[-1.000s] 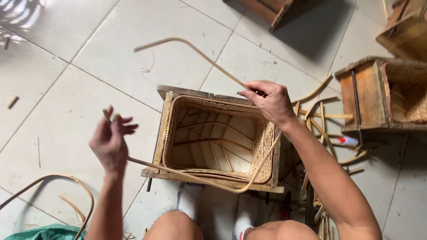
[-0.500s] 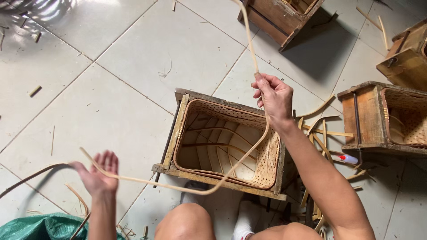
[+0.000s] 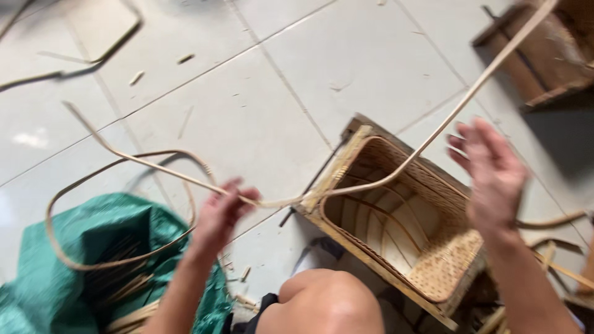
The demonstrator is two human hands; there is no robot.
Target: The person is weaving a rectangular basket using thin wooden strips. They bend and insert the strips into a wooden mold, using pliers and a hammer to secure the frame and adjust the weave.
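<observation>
A long pale rattan strip [image 3: 402, 170] runs from the top right, across the basket's mouth, through my left hand, and ends at the far left. My left hand [image 3: 219, 216] is closed on the strip just left of the basket's near corner. The woven rectangular basket [image 3: 448, 269] lies on its side in a wooden frame, its mouth facing up, between my knees. My right hand [image 3: 492, 173] hovers over the basket's right side, blurred, fingers spread. The strip passes just beside it and it grips nothing.
A green cloth bag [image 3: 93, 247] with rattan pieces lies at the lower left, with a looped rattan strip [image 3: 52, 216] over it. A wooden box [image 3: 544, 55] stands at the top right. Loose rattan scraps [image 3: 557, 247] lie at the right, and my knee [image 3: 328, 303] is at the bottom.
My right hand has let go of the strip and spread its fingers. My left hand has closed on the strip near the basket's corner. The view has swung left.
</observation>
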